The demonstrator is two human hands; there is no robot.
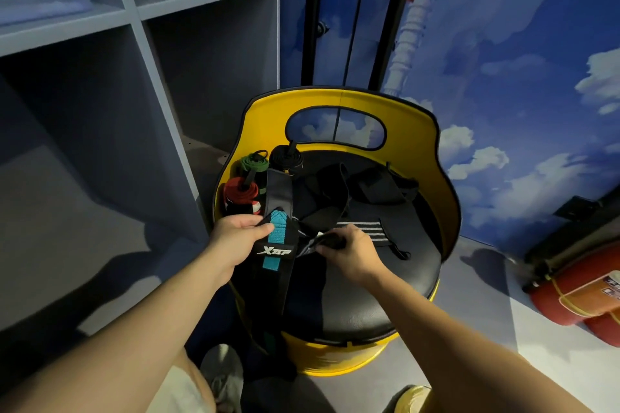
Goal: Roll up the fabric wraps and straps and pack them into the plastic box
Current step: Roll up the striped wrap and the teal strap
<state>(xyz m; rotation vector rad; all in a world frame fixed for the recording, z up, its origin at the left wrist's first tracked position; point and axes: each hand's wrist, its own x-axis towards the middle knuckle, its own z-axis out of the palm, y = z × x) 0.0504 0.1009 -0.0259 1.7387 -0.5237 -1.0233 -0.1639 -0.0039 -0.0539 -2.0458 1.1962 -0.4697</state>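
Observation:
My left hand (238,238) grips a black wrap with a teal stripe and white logo (275,245) at the left edge of the black round seat (369,295); its long end hangs down over the seat's front. My right hand (349,251) pinches a dark strap end (330,240) just right of it. Loose black straps (328,198) and a black wrap with white stripes (365,228) lie across the seat. Three rolled wraps stand at the seat's back left: a red one (240,193), a green one (255,163) and a black one (285,157). No plastic box shows.
The seat belongs to a yellow barrel chair (335,100) with a cut-out backrest. Grey open shelving (134,77) stands to the left. A blue cloud-painted wall (503,77) rises behind, and red fire extinguishers (577,295) lie on the floor at right. My shoes (221,375) are below.

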